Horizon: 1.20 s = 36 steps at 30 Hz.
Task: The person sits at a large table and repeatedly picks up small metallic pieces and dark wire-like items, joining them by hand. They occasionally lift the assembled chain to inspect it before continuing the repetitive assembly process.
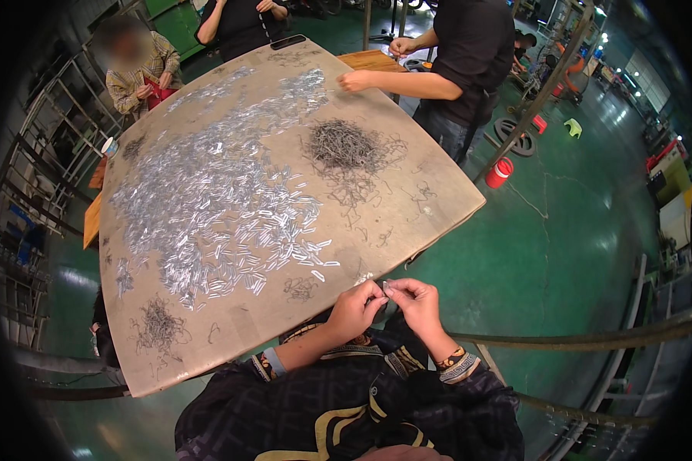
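Note:
My left hand (351, 313) and my right hand (418, 309) meet just off the table's near edge, with thumbs and forefingers pinched close together. Whatever lies between the fingertips is too small to make out. Beyond them, many shiny, narrow silver metal pieces (215, 192) are spread across the brown-covered tabletop (407, 223). A few of these pieces lie loose closest to my left hand. A tangled heap of dark thin wire pieces (342, 146) sits on the right half. Smaller wire clumps (300, 289) lie by the near edge and at the near left corner (160, 326).
Three people stand around the far side; one in black (469, 69) reaches a hand onto the table from the right. A phone (287, 41) lies at the far edge. A red container (499, 172) stands on the green floor. Metal rails (577, 338) run beside me.

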Each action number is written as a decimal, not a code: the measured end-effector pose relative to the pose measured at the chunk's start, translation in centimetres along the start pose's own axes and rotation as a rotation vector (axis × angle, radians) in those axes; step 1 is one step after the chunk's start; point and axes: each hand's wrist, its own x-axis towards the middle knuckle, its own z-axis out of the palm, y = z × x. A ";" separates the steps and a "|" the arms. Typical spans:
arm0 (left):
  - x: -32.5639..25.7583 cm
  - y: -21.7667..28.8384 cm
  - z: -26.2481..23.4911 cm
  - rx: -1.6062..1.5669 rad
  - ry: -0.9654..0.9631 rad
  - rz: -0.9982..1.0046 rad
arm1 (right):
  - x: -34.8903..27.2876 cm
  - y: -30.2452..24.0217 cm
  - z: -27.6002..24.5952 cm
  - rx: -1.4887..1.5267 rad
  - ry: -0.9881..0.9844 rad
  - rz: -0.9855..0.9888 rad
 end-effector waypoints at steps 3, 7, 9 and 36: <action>0.0 0.1 -0.1 -0.016 -0.005 -0.009 | 0.1 0.6 -0.1 0.083 0.012 -0.047; -0.1 -0.5 -0.1 -0.005 -0.007 0.050 | 0.0 0.1 -0.2 0.103 0.003 0.026; -0.1 -0.3 -0.2 0.003 -0.019 0.042 | -0.1 0.1 -0.2 0.114 0.006 0.028; 0.3 -0.1 -1.6 -0.068 -0.199 -0.140 | -0.3 1.0 -0.5 0.058 0.023 0.015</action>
